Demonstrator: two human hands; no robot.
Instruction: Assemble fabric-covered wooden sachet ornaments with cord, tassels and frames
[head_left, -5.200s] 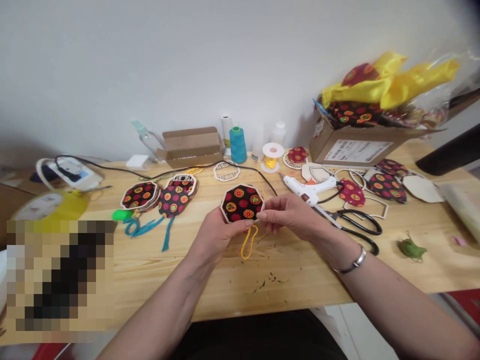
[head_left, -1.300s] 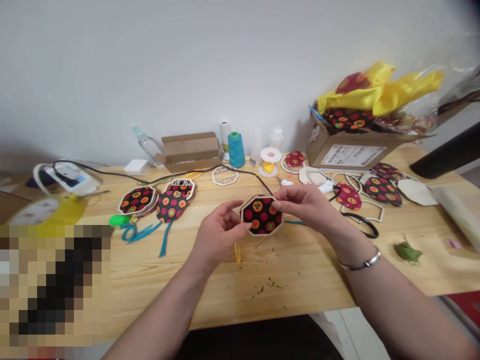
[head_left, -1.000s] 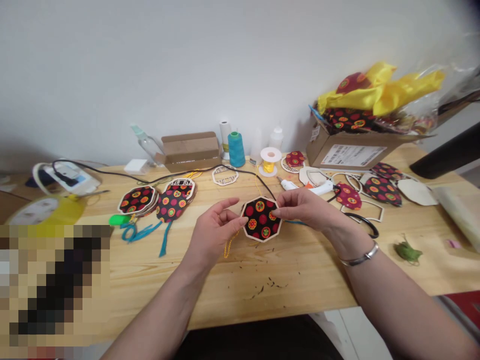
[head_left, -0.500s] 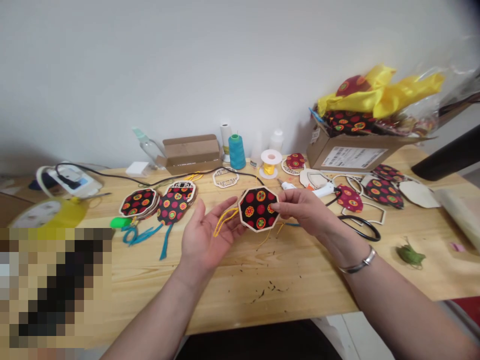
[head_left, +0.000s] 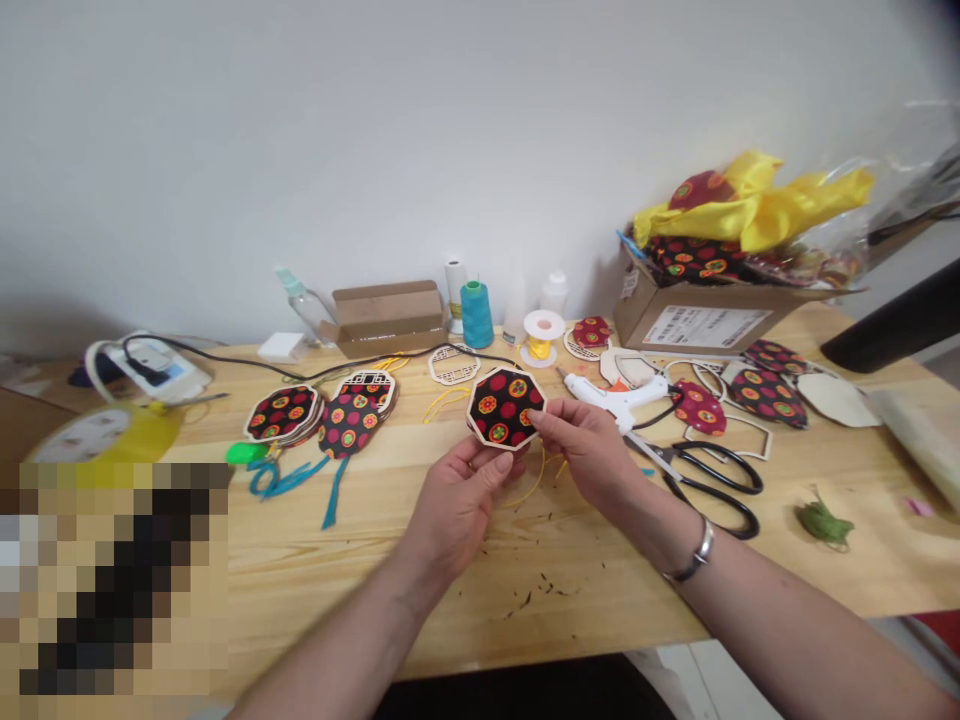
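Observation:
Between my two hands is an octagonal wooden-rimmed piece [head_left: 504,408] with black flowered fabric, tilted toward me above the table. My left hand [head_left: 466,492] pinches its lower edge, thumb in front and fingers behind. My right hand [head_left: 585,440] grips its right edge between thumb and fingers. Yellow cord [head_left: 445,402] sticks out at its left, and more hangs below it. Just beyond my right hand lie a white glue gun [head_left: 616,398] and black-handled scissors [head_left: 705,470].
On the left are a stack of similar octagons [head_left: 282,414] and a fabric piece with blue tassel [head_left: 349,420]. Behind stand a teal thread cone [head_left: 477,314], a yellow cord spool [head_left: 543,338] and a cardboard box [head_left: 697,318] of fabric. A green bundle [head_left: 823,520] lies right.
My left hand has moved right and closed on the octagon's lower edge; before, its palm was open beneath. The octagon has turned and shifted slightly left. The scissors now show more fully.

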